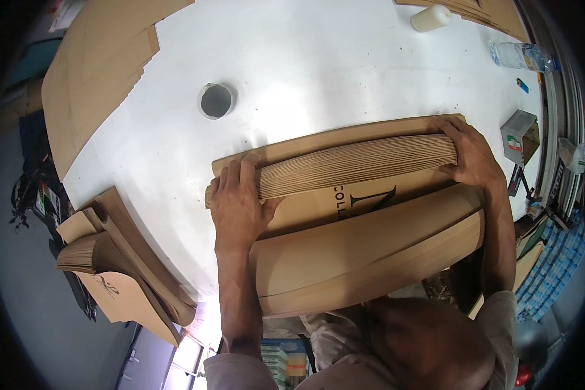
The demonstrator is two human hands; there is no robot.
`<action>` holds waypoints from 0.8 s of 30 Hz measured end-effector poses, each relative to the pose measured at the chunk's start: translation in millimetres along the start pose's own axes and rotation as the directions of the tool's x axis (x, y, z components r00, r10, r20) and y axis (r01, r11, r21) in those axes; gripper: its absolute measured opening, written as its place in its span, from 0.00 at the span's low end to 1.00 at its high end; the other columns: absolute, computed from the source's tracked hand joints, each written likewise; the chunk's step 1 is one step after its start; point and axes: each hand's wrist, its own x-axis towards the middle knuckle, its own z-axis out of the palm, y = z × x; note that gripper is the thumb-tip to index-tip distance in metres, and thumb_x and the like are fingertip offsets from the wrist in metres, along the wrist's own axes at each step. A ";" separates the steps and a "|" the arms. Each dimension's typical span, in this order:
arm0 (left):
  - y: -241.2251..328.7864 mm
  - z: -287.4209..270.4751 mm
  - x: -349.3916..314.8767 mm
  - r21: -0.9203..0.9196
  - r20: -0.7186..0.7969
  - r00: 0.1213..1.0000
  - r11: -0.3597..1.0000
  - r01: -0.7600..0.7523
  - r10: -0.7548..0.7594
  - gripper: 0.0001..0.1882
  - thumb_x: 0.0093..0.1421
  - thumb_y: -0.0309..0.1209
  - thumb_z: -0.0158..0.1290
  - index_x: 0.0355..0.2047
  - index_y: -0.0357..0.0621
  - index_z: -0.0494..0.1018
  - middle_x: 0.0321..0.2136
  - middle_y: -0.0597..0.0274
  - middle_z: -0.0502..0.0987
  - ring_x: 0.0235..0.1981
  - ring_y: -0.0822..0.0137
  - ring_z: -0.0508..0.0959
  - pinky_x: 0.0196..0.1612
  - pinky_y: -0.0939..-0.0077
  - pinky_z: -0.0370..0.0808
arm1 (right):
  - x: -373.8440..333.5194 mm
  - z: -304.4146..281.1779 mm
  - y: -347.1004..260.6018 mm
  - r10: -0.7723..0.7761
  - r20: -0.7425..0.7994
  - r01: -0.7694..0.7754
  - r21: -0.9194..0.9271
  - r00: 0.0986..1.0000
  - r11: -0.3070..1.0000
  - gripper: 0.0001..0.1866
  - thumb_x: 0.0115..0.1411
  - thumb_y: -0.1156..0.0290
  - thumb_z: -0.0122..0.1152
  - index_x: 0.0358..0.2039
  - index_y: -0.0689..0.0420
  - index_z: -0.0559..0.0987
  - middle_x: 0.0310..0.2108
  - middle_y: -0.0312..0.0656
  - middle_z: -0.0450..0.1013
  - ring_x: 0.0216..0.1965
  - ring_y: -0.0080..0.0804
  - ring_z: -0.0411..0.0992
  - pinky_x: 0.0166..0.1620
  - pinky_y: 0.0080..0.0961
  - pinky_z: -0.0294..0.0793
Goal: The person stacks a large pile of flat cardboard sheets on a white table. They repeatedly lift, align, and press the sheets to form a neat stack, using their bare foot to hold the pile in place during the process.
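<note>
A thick stack of brown cardboard sheets (pixel 364 162) lies across the near part of the white table, its many layered edges facing up. The near sheets curve over toward my body, and dark print shows on the inner face. My left hand (pixel 237 205) wraps round the stack's left end, fingers over the far side and thumb on the near side. At the right end my right hand (pixel 471 156) grips the same stack, its fingers reaching to the far corner. The undersides of both hands are hidden.
Another bent stack of brown cardboard (pixel 127 260) hangs at the table's left edge. Large cardboard sheets (pixel 104 58) cover the far left corner. On the white table (pixel 305 71) are a round hole (pixel 216 102), a whitish bottle (pixel 430 19), a water bottle (pixel 517 56) and a grey box (pixel 520 136).
</note>
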 end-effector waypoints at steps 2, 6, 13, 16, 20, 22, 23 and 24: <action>1.2 -4.7 2.1 0.056 0.043 0.999 0.998 -0.001 -0.002 0.33 0.44 0.43 0.79 0.47 0.44 0.78 0.48 0.57 0.80 0.53 0.48 0.80 0.52 0.48 0.77 | 1.3 -2.2 -5.2 -0.010 -0.002 0.009 -0.056 1.000 0.998 0.40 0.43 0.65 0.87 0.58 0.56 0.78 0.56 0.52 0.75 0.61 0.57 0.74 0.63 0.49 0.75; -9.0 -5.2 5.7 0.095 -0.114 0.974 0.978 -0.184 0.194 0.33 0.43 0.43 0.79 0.46 0.44 0.78 0.48 0.56 0.81 0.51 0.47 0.80 0.52 0.49 0.77 | -8.0 -6.0 -2.8 0.047 0.049 -0.048 0.020 0.998 0.999 0.41 0.44 0.66 0.87 0.60 0.55 0.78 0.57 0.52 0.75 0.61 0.58 0.73 0.64 0.49 0.74; -0.7 0.9 0.9 -0.016 -0.004 1.000 1.000 -0.024 0.024 0.31 0.43 0.43 0.79 0.45 0.45 0.78 0.48 0.55 0.81 0.51 0.48 0.80 0.52 0.48 0.77 | 0.5 0.5 2.8 -0.018 0.005 0.018 0.031 1.000 0.999 0.46 0.39 0.70 0.85 0.63 0.55 0.78 0.56 0.52 0.75 0.60 0.59 0.74 0.63 0.49 0.75; -1.6 -3.3 3.7 0.030 0.025 0.999 0.998 -0.048 0.047 0.31 0.45 0.44 0.78 0.45 0.45 0.79 0.50 0.54 0.81 0.53 0.47 0.80 0.54 0.47 0.77 | -2.3 -0.2 6.5 0.011 0.074 -0.009 -0.018 0.997 1.000 0.52 0.38 0.71 0.84 0.68 0.54 0.74 0.57 0.54 0.75 0.62 0.60 0.73 0.65 0.50 0.74; -4.8 -0.1 4.2 0.065 -0.066 0.988 0.988 -0.138 0.142 0.32 0.46 0.41 0.78 0.49 0.46 0.79 0.56 0.55 0.80 0.62 0.50 0.77 0.65 0.48 0.73 | -10.1 -7.3 -16.4 0.083 0.038 -0.081 -0.047 0.996 0.996 0.46 0.43 0.66 0.86 0.65 0.52 0.76 0.60 0.52 0.74 0.62 0.58 0.72 0.65 0.49 0.74; -5.9 2.7 7.0 0.067 -0.088 0.982 0.985 -0.159 0.164 0.31 0.46 0.45 0.77 0.46 0.44 0.79 0.57 0.55 0.81 0.61 0.46 0.79 0.64 0.47 0.75 | -0.1 -2.5 -2.0 0.027 0.053 -0.024 -0.057 0.998 0.998 0.46 0.43 0.67 0.86 0.65 0.52 0.76 0.61 0.53 0.73 0.62 0.57 0.72 0.65 0.49 0.74; -6.5 3.6 8.1 0.069 -0.100 0.979 0.983 -0.171 0.177 0.31 0.46 0.46 0.77 0.45 0.43 0.79 0.57 0.54 0.81 0.60 0.44 0.79 0.64 0.46 0.76 | 2.6 -1.1 2.1 0.001 0.059 0.003 -0.061 0.998 0.998 0.46 0.42 0.67 0.86 0.65 0.52 0.76 0.61 0.53 0.73 0.63 0.57 0.72 0.65 0.48 0.74; -7.2 4.8 7.1 0.049 -0.077 0.984 0.986 -0.157 0.160 0.30 0.46 0.45 0.77 0.45 0.43 0.79 0.58 0.55 0.81 0.60 0.45 0.79 0.65 0.46 0.76 | -0.6 -0.2 1.4 0.010 0.049 -0.007 -0.060 0.999 0.998 0.46 0.42 0.67 0.86 0.64 0.52 0.76 0.61 0.52 0.73 0.63 0.57 0.72 0.65 0.48 0.74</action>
